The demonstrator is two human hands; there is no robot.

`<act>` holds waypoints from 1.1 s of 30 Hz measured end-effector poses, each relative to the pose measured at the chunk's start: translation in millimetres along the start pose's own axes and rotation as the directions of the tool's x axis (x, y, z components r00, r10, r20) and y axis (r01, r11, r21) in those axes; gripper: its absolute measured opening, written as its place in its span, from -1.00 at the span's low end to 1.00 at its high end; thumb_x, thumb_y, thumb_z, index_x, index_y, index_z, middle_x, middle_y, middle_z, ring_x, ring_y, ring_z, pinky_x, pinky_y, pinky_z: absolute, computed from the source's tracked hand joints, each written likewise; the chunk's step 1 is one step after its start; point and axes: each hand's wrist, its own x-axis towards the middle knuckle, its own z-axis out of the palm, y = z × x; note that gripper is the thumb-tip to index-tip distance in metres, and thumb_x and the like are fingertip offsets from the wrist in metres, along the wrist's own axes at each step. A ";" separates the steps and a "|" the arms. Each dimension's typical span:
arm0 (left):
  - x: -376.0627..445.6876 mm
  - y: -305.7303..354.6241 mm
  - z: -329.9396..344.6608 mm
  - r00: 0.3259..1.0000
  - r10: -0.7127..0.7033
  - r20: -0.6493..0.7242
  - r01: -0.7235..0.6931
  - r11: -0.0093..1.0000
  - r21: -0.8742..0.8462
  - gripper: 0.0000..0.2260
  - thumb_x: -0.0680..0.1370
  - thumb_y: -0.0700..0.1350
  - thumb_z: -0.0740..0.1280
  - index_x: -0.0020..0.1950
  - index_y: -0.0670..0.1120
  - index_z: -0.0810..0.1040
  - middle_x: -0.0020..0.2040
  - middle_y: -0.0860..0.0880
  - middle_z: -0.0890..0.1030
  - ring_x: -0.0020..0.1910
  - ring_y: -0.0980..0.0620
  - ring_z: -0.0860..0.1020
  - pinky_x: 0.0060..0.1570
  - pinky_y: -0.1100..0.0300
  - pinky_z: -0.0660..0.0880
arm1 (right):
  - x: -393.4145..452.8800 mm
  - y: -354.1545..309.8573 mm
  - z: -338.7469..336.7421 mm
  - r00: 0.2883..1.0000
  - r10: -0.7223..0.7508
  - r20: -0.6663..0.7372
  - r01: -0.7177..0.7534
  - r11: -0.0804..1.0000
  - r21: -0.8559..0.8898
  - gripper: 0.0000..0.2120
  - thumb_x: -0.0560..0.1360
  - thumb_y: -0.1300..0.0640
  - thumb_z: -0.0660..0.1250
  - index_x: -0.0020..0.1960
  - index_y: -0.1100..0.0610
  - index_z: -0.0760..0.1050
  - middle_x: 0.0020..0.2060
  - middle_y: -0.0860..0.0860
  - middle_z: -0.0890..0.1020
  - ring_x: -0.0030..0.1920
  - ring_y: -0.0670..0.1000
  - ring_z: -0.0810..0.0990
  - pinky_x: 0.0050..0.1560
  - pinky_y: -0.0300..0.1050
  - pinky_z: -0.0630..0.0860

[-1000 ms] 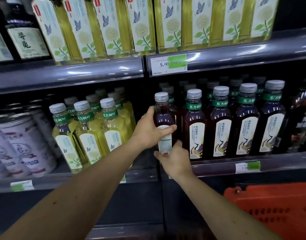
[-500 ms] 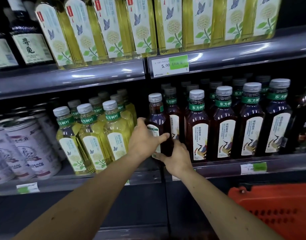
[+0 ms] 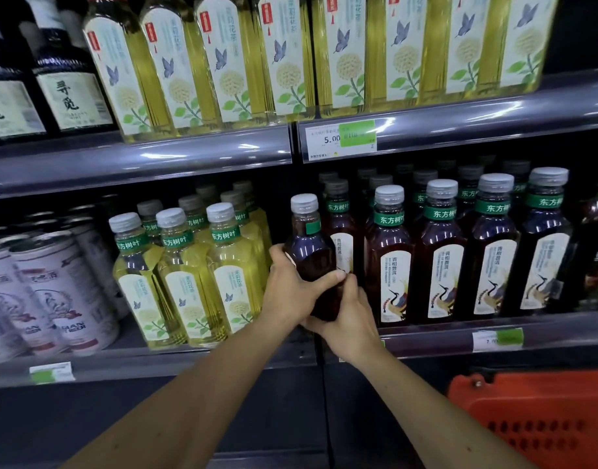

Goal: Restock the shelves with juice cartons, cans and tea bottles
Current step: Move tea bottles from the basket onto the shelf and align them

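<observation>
A dark tea bottle (image 3: 310, 247) with a grey cap stands at the left end of the dark tea row (image 3: 439, 252) on the middle shelf (image 3: 426, 336). Its label faces away from me. My left hand (image 3: 292, 289) wraps around its left side, thumb across the front. My right hand (image 3: 346, 316) holds its lower right side and base. Both hands are shut on this bottle.
Yellow tea bottles (image 3: 185, 275) stand just left of the held bottle, with white cans (image 3: 50, 292) farther left. Large yellow tea bottles (image 3: 290, 55) fill the shelf above. A price tag (image 3: 339, 138) hangs there. An orange basket (image 3: 541, 418) sits at lower right.
The bottle has turned between my hands so its white label no longer faces me, and it has settled lower into the row's left end.
</observation>
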 end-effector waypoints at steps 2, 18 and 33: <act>-1.6 -1.6 -6.4 0.998 0.024 0.057 -0.024 1.000 -0.003 -0.18 0.30 0.21 0.65 0.34 0.09 0.21 0.13 0.18 0.62 0.12 0.26 0.61 0.03 0.39 0.54 | 1.2 3.8 -0.5 0.999 -0.011 -0.037 0.013 0.999 0.044 -0.24 0.30 -0.07 0.63 0.26 0.00 0.20 0.17 -0.06 0.47 0.17 0.00 0.54 0.00 -0.24 0.52; -15.9 -2.7 3.2 0.991 -0.119 0.058 0.122 0.990 -0.067 -0.09 0.22 0.40 0.57 0.30 0.07 0.14 0.33 -0.09 0.48 0.33 -0.04 0.50 0.32 -0.06 0.53 | 4.7 -1.6 -11.3 0.967 -0.006 0.254 0.021 0.998 -0.059 0.11 0.36 0.07 0.56 0.62 -0.03 -0.16 0.40 0.02 0.14 0.46 0.12 0.27 0.44 0.06 0.37; -7.7 -17.5 -7.7 0.973 0.032 0.229 -0.028 0.999 -0.024 -0.33 0.63 0.15 0.35 0.64 0.16 0.07 0.41 0.10 0.54 0.37 0.14 0.52 0.40 0.09 0.44 | -6.8 -0.7 -5.1 0.995 -0.095 0.011 0.095 0.995 0.044 -0.24 0.53 0.13 0.41 0.56 -0.02 0.03 0.09 -0.08 0.54 -0.10 -0.18 0.56 -0.24 -0.48 0.37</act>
